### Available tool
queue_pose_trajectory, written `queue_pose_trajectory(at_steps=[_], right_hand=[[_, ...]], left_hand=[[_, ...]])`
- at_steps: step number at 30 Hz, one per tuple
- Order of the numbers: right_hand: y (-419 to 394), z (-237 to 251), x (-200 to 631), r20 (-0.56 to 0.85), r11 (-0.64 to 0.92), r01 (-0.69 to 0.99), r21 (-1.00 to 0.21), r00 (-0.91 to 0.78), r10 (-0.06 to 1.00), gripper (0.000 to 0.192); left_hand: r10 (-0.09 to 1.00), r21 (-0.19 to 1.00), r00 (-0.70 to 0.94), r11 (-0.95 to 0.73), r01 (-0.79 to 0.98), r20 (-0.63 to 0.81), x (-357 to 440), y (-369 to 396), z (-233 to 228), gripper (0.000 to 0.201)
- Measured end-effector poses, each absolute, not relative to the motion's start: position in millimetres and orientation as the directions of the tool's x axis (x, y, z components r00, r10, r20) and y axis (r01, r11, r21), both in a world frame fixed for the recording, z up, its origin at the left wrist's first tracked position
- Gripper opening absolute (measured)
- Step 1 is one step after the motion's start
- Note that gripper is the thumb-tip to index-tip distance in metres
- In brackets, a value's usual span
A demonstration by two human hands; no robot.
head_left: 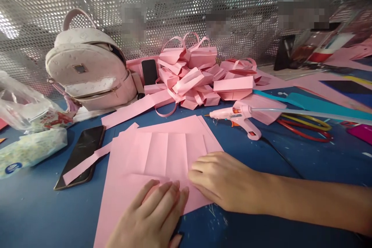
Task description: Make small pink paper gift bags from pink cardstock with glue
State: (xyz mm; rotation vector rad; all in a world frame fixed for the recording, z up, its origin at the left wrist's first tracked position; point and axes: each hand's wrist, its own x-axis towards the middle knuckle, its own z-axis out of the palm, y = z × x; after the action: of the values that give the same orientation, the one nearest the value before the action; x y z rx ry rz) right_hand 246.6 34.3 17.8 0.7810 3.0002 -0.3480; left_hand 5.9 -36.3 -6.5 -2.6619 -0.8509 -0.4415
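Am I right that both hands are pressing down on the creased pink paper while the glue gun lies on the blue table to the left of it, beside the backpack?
Not quite. The head view shows the glue gun lying to the right of the creased pink paper, far from the backpack. The rest holds: the left hand and right hand both press on the paper on the blue table.

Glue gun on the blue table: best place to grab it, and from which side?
Probably the handle of the glue gun, approached from the near right. It lies on its side, nozzle pointing left, handle angled toward the camera with bare table around it. The glue stick juts from the back, so avoid the rear.
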Motion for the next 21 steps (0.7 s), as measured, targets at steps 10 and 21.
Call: queue_pose_trajectory(at_steps=[10,21], right_hand=[[48,35,256,-0.162,0.735,0.559,-0.384,-0.824,0.542,0.021],[50,39,258,-0.211,0.700,0.581,-0.415,-0.810,0.547,0.017]], left_hand=[[0.563,-0.184,0.776,-0.763,0.620,0.283,28,-35,-3,0.050],[0.543,-0.267,0.825,-0.782,0.564,0.155,45,-29,14,0.059]])
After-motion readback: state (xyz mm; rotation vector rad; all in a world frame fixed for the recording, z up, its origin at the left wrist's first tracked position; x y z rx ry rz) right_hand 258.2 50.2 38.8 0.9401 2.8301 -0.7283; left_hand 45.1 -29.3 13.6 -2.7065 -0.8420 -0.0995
